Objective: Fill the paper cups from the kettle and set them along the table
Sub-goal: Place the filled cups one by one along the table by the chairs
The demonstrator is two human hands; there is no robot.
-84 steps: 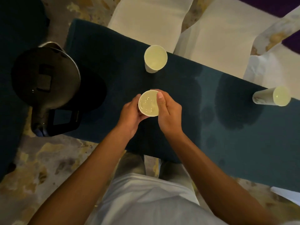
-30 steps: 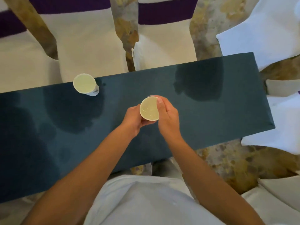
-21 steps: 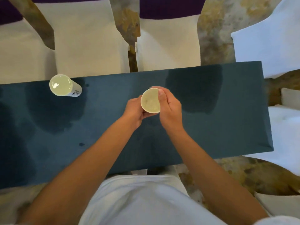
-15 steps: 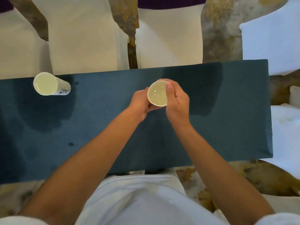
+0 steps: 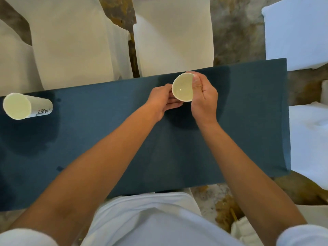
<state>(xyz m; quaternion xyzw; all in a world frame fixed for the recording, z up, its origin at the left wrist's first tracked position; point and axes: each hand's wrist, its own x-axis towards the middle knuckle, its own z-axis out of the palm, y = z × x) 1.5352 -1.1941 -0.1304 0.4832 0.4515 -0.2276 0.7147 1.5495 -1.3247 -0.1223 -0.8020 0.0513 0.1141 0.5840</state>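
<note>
Head view: the filled cup (image 5: 182, 87), clasped by left hand (image 5: 162, 102) and right hand (image 5: 204, 96), has travelled up-frame toward the counter (image 5: 248, 130) far edge; another cup (image 5: 26, 106) sits far left, so placement looks imminent.

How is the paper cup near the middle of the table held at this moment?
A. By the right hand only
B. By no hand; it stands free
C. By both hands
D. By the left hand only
C: the left hand and the right hand both grip the paper cup over the table.
</note>
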